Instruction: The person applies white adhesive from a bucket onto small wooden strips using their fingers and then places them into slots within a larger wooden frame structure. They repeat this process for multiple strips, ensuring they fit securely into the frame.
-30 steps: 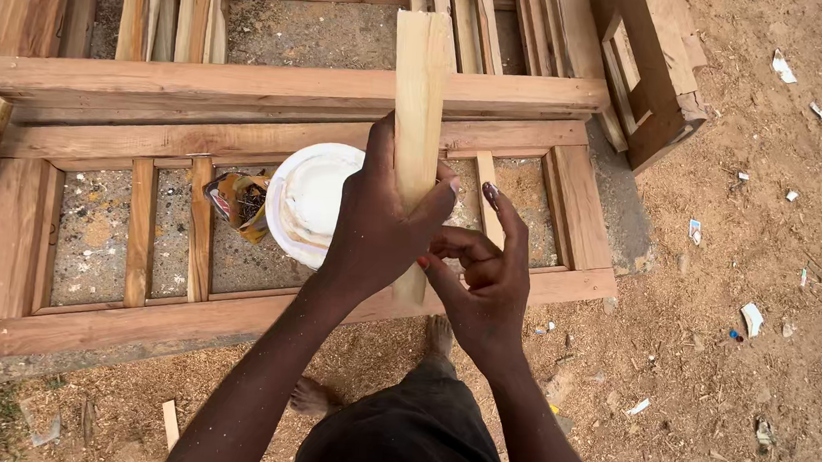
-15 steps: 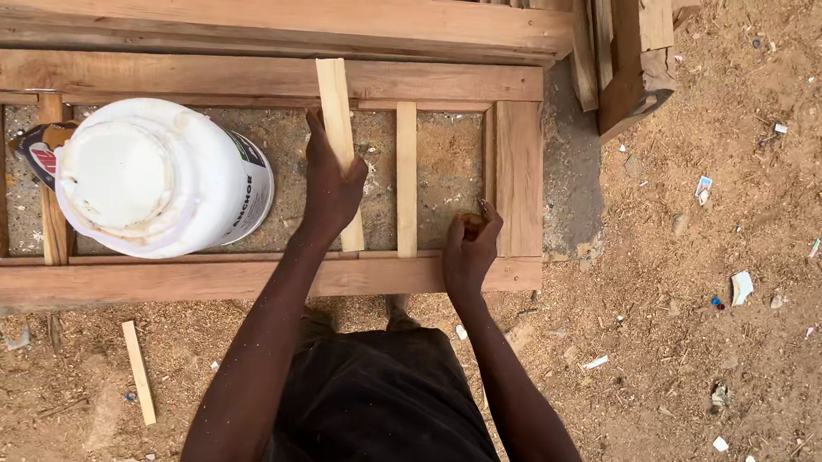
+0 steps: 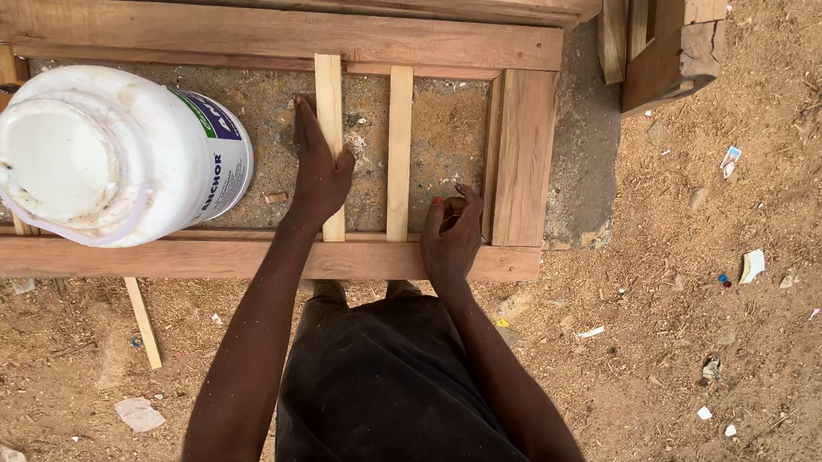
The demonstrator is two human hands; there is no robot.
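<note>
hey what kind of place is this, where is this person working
Probably an outdoor carpentry yard. Bare wooden frames lie on sawdust-strewn dirt ground, a large white tub sits on them, and the left hand rests on a loose slat in the frame.

Pale, raw-sawn wooden slat [image 3: 327,131]: matt, unvarnished, grain visible; it is pressed by the left hand [image 3: 318,168]. Second pale wooden slat [image 3: 398,154]: same dry, unfinished surface. Reddish-brown wooden frame [image 3: 238,258]: rougher, dusty, unsealed. Large white plastic tub with lid [image 3: 102,155]: smooth, slightly glossy, smeared; a glossy printed paper label is wrapped round it. Grey concrete slab [image 3: 446,119]: coarse, pitted. Sandy ground [image 3: 708,354]: loose, littered with sawdust and paper scraps. Black cloth garment [image 3: 391,401]: matt.
</note>
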